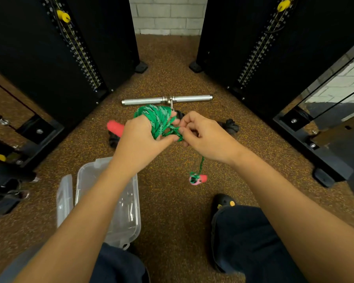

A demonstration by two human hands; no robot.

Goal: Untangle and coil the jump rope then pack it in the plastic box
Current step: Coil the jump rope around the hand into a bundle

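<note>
While one green jump rope [157, 119] is being held in the air just beyond the far end of the one clear plastic box [81, 174], two hands are sharing it. The left hand [139, 137] is wearing most of the rope as a coil wound many times around its fingers, and its thumb is pressing down across the strands. The right hand [204, 135], beyond the box and to its right, is pinching a single strand between thumb and forefinger right beside the coil, with its other fingers curling in loosely. Two pink handles are showing: one pink handle [116, 127] is sticking out behind the left hand, beyond the box, and the other handle [198, 178] is dangling on a short tail of rope below the right hand, to the right of the box, with green strands tangling around it. The box is lying open on the floor with the left forearm crossing over it, and the rope is sitting wholly outside it. One clear lid [64, 197] is resting just left of the box. One metal bar [166, 99] is lying farther beyond the box.
</note>
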